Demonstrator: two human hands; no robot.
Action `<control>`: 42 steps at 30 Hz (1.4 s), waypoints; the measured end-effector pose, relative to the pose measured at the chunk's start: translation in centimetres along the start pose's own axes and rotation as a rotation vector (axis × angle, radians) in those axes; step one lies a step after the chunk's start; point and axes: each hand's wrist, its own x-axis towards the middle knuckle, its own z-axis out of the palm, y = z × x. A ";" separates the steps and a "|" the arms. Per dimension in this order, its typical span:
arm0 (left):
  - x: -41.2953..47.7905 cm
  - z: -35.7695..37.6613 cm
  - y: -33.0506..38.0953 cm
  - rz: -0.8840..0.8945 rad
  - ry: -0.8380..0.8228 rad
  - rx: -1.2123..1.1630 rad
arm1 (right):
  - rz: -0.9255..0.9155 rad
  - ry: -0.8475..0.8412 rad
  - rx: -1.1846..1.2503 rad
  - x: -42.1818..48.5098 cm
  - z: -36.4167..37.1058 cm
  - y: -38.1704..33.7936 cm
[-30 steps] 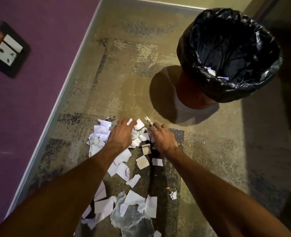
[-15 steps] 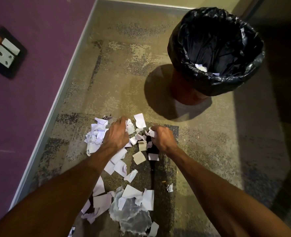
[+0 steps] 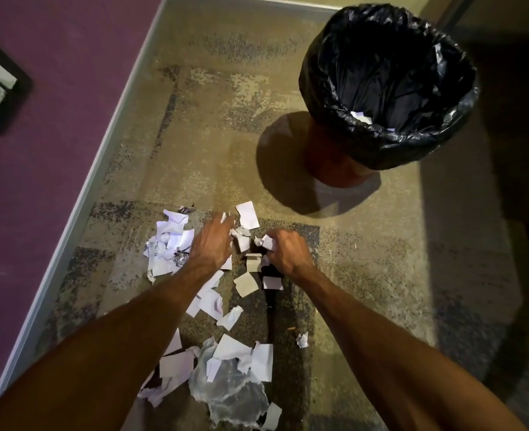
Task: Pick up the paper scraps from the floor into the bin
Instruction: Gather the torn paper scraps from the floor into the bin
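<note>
Nearest heap: torn white paper scraps (image 3: pixel 176 363) and a crumpled see-through plastic sheet (image 3: pixel 232 390) are seen lying on the speckled brown carpet floor (image 3: pixel 194 144), between the two forearms.
Middle scraps: more white and tan pieces (image 3: pixel 247 283) are spread flat just behind the hands.
Left hand (image 3: pixel 211 244): it is pressed palm down on the far scraps; the fingers are curled over them, but how tight cannot be told.
Right hand (image 3: pixel 283 251): it is closed into a fist, and a small white crumpled scrap (image 3: pixel 266 242) is clamped in it.
Loose piece: one flat white rectangle (image 3: pixel 247 215) is left just past the left fingertips.
Way to the bin: the round bin lined with a black plastic bag (image 3: pixel 387 144) is found ahead and to the right, well apart from the hands; the right hand is nearer to it.
Open room: bare floor is seen between the hands and the bin, with nothing in the way.
Edges: the purple wall (image 3: pixel 55 119) is close on the left, so the free side is the right.
Inside the bin: a few white scraps (image 3: pixel 358 115) are already seen there.
</note>
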 end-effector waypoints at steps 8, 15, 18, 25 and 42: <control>-0.7 -6.6 1.7 -0.047 0.107 -0.193 | 0.008 0.105 0.179 -2.6 -5.3 -1.3; 1.6 -18.2 8.2 0.043 0.220 -0.245 | -0.122 0.345 0.238 -4.9 -17.4 -5.6; 3.9 -23.6 12.2 0.120 0.303 -0.256 | -0.149 0.449 0.334 -5.1 -23.0 -6.8; 9.9 -30.5 21.4 0.270 0.439 -0.275 | -0.097 0.745 0.507 -3.8 -33.9 -5.5; 15.6 -25.0 28.3 0.224 0.142 -0.293 | 0.153 0.407 0.449 1.7 -37.4 1.2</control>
